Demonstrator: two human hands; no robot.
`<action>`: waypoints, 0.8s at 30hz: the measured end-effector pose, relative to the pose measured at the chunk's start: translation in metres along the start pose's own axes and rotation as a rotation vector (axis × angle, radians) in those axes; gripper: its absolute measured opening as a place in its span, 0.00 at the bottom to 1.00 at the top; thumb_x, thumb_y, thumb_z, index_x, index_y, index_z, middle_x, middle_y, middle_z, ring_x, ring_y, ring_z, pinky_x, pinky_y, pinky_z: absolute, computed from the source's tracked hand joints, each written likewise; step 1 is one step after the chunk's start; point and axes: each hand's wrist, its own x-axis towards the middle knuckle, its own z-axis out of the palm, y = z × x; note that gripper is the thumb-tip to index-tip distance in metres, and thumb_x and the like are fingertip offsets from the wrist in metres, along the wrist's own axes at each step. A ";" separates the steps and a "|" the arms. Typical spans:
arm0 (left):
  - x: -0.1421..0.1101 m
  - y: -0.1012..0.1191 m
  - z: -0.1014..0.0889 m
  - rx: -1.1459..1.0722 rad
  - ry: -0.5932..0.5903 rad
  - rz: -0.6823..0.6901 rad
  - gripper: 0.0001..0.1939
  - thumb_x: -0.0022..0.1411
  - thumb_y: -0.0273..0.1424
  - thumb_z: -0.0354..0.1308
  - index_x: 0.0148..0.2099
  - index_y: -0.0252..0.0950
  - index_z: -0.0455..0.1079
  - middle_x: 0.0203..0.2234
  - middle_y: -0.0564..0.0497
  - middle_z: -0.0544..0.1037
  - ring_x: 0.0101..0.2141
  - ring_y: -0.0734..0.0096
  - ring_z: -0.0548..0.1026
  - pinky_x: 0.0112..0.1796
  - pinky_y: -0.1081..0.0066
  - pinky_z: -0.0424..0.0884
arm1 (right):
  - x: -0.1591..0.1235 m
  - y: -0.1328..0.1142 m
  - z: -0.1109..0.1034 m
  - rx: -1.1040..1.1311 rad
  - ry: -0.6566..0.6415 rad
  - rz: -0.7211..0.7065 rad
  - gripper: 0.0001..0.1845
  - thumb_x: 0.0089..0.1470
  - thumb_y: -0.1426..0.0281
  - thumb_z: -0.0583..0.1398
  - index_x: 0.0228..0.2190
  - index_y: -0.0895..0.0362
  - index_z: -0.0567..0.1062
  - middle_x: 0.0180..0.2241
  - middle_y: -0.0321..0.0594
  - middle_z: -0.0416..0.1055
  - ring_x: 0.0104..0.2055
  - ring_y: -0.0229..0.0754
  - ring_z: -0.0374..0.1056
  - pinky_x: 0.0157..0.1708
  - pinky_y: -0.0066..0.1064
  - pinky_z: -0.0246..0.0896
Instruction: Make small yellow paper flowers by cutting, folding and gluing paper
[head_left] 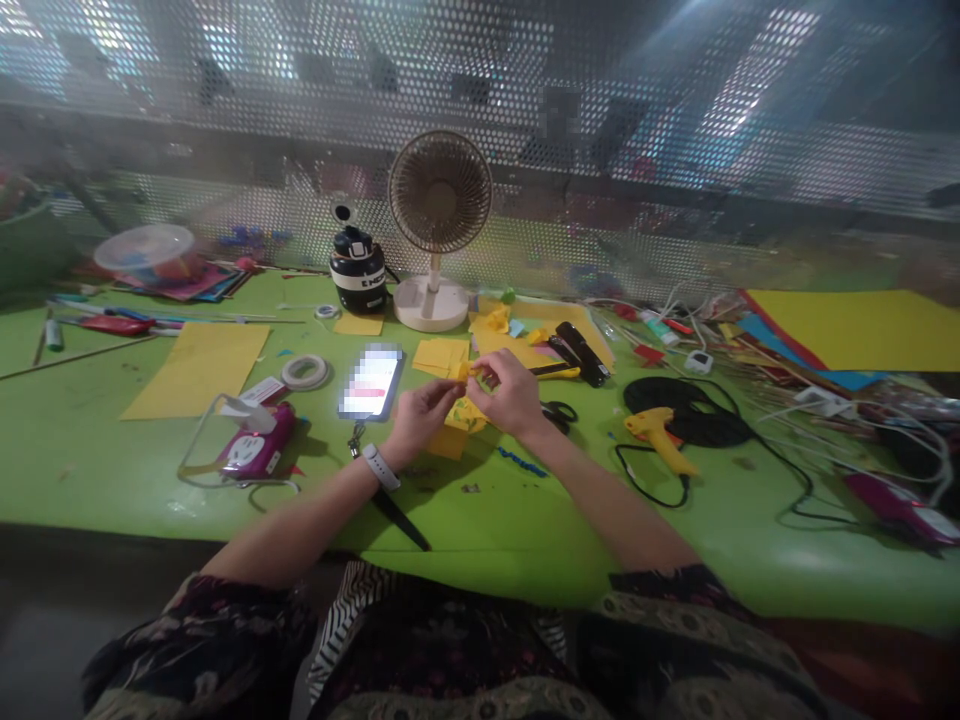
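near the front of the table [487,525] lies a blue strip [523,461]. beyond it, fingers of the left hand [424,410] and right hand [511,392] pinch a small yellow paper piece [464,370] between them, its long axis unclear, neither hand nearer. yellow sheets [435,352] lie just behind; the fan [440,190] stands farther back, blocking nothing.

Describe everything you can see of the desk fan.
The desk fan stands upright on the green table, beside the black bottle. Its round, ribbed guard looks brownish grey, above a short pale stem and a round off-white base, apparently plastic. Nobody touches it; whether it is running cannot be told.
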 end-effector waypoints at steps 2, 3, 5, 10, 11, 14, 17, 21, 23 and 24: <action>0.000 -0.002 -0.001 0.018 -0.012 0.010 0.13 0.56 0.39 0.67 0.41 0.36 0.80 0.36 0.46 0.84 0.38 0.63 0.80 0.45 0.62 0.75 | 0.000 0.002 0.002 -0.027 0.015 -0.015 0.03 0.51 0.69 0.59 0.31 0.54 0.73 0.32 0.41 0.73 0.31 0.42 0.69 0.34 0.32 0.65; 0.000 -0.002 -0.001 0.029 -0.018 0.014 0.13 0.56 0.39 0.66 0.41 0.36 0.80 0.36 0.46 0.84 0.38 0.63 0.80 0.45 0.62 0.75 | 0.000 0.002 0.003 -0.035 0.023 -0.020 0.03 0.51 0.69 0.59 0.30 0.54 0.73 0.32 0.41 0.73 0.31 0.41 0.69 0.34 0.32 0.65; 0.000 -0.002 -0.001 0.056 -0.019 0.021 0.14 0.57 0.39 0.66 0.41 0.36 0.80 0.36 0.45 0.83 0.38 0.62 0.80 0.45 0.62 0.75 | 0.000 0.004 0.004 -0.046 0.035 -0.022 0.03 0.52 0.68 0.59 0.30 0.53 0.73 0.32 0.41 0.73 0.31 0.41 0.69 0.34 0.31 0.64; -0.001 0.002 -0.001 0.092 -0.018 0.038 0.13 0.57 0.38 0.66 0.41 0.36 0.80 0.36 0.44 0.83 0.38 0.62 0.80 0.45 0.62 0.75 | 0.001 0.006 0.006 -0.045 0.017 0.006 0.04 0.54 0.69 0.59 0.28 0.53 0.73 0.30 0.39 0.74 0.31 0.41 0.69 0.34 0.31 0.63; -0.001 0.003 -0.001 0.091 -0.018 0.033 0.13 0.56 0.38 0.66 0.41 0.36 0.80 0.36 0.44 0.83 0.38 0.62 0.80 0.45 0.62 0.75 | 0.001 0.006 0.006 -0.037 0.018 0.010 0.04 0.54 0.69 0.59 0.28 0.53 0.73 0.30 0.39 0.74 0.31 0.41 0.69 0.34 0.31 0.63; -0.001 0.004 -0.001 0.105 -0.011 0.038 0.12 0.56 0.37 0.67 0.40 0.36 0.80 0.36 0.43 0.83 0.37 0.61 0.80 0.44 0.63 0.75 | 0.001 0.007 0.006 -0.012 0.023 0.013 0.05 0.55 0.68 0.59 0.29 0.54 0.74 0.30 0.39 0.73 0.31 0.40 0.70 0.35 0.31 0.63; 0.000 0.004 -0.003 0.182 -0.017 0.082 0.13 0.57 0.39 0.65 0.41 0.36 0.80 0.36 0.44 0.83 0.37 0.61 0.81 0.41 0.64 0.76 | 0.001 0.007 0.005 0.004 0.023 0.012 0.05 0.55 0.69 0.59 0.29 0.54 0.74 0.30 0.40 0.74 0.31 0.41 0.70 0.34 0.31 0.63; 0.001 0.001 -0.006 0.290 -0.044 0.163 0.14 0.60 0.40 0.63 0.42 0.36 0.79 0.36 0.44 0.84 0.35 0.63 0.81 0.38 0.65 0.77 | 0.001 0.008 0.006 0.013 0.022 0.008 0.04 0.55 0.69 0.59 0.29 0.54 0.74 0.30 0.39 0.74 0.30 0.40 0.70 0.33 0.30 0.63; 0.002 -0.001 -0.007 0.312 -0.060 0.198 0.14 0.61 0.40 0.61 0.43 0.35 0.79 0.37 0.44 0.84 0.35 0.63 0.81 0.37 0.64 0.78 | 0.002 0.009 0.006 0.036 0.025 0.009 0.04 0.54 0.69 0.59 0.29 0.54 0.74 0.30 0.39 0.74 0.29 0.39 0.69 0.32 0.30 0.63; 0.002 -0.002 -0.007 0.319 -0.065 0.210 0.15 0.62 0.40 0.61 0.43 0.35 0.78 0.37 0.43 0.84 0.36 0.63 0.81 0.38 0.63 0.78 | 0.002 0.009 0.006 0.053 0.024 0.016 0.03 0.54 0.69 0.60 0.30 0.54 0.74 0.30 0.38 0.74 0.28 0.39 0.69 0.31 0.30 0.64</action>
